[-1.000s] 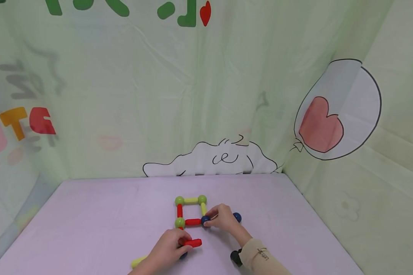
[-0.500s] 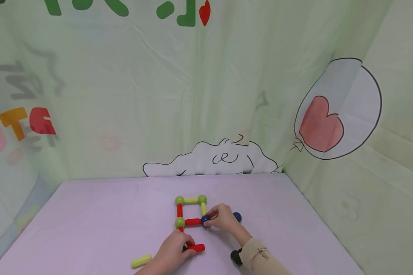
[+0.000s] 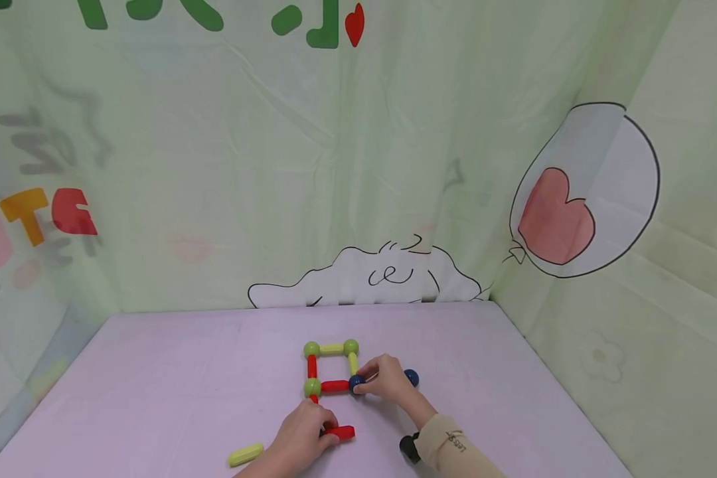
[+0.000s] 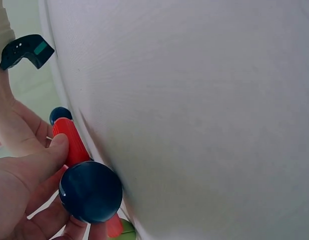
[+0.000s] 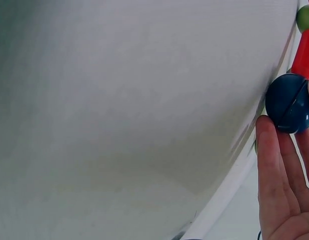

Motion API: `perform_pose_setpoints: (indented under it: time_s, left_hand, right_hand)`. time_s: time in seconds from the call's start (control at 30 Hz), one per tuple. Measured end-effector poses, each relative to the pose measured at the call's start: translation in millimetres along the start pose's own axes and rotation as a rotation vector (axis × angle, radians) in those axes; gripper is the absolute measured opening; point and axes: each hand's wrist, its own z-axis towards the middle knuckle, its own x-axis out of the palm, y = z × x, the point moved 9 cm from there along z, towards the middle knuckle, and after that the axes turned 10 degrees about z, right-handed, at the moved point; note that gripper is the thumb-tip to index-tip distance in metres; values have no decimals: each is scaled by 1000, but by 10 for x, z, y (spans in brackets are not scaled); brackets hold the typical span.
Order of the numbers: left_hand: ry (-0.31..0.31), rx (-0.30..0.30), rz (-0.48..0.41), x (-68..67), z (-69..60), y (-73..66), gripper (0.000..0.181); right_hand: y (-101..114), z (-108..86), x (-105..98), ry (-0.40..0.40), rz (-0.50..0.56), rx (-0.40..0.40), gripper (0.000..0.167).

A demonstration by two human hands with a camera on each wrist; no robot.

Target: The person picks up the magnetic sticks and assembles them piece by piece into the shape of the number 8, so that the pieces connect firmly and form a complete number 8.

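On the table, magnetic rods and balls form a square: green balls (image 3: 312,348), a yellow rod (image 3: 332,348) at the back and a red rod (image 3: 335,386) at the front. My right hand (image 3: 388,380) pinches the blue ball (image 3: 356,384) at its front right corner; the right wrist view shows fingers against this blue ball (image 5: 289,102). Below the front left green ball (image 3: 313,387), my left hand (image 3: 303,431) grips another red rod (image 3: 342,433) pointing right. In the left wrist view, its thumb lies on that rod (image 4: 70,142), whose near end meets a large-looking blue ball (image 4: 91,192).
A loose yellow rod (image 3: 245,455) lies left of my left forearm. Another blue ball (image 3: 411,378) sits behind my right wrist. The table (image 3: 185,378) ends at a printed curtain (image 3: 215,166) at the back. A dark wrist camera (image 3: 409,448) is on my right arm.
My left hand has shifted slightly right and toward me with the red rod, then stayed nearly still. The loose yellow rod shows fully now. My right hand has kept its place.
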Motion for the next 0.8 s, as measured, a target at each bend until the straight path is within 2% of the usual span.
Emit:
perform_pose_setpoints:
  time_s: [0.23,0.8]
  left_hand:
    - [18,7,-3,-11,-11,8,8]
    - [42,-46,-42,-35,-48,44,11]
  right_hand:
    - [1,-7,-1,2,-3,-2,25]
    - [27,-15,6,-31,-24,16,25]
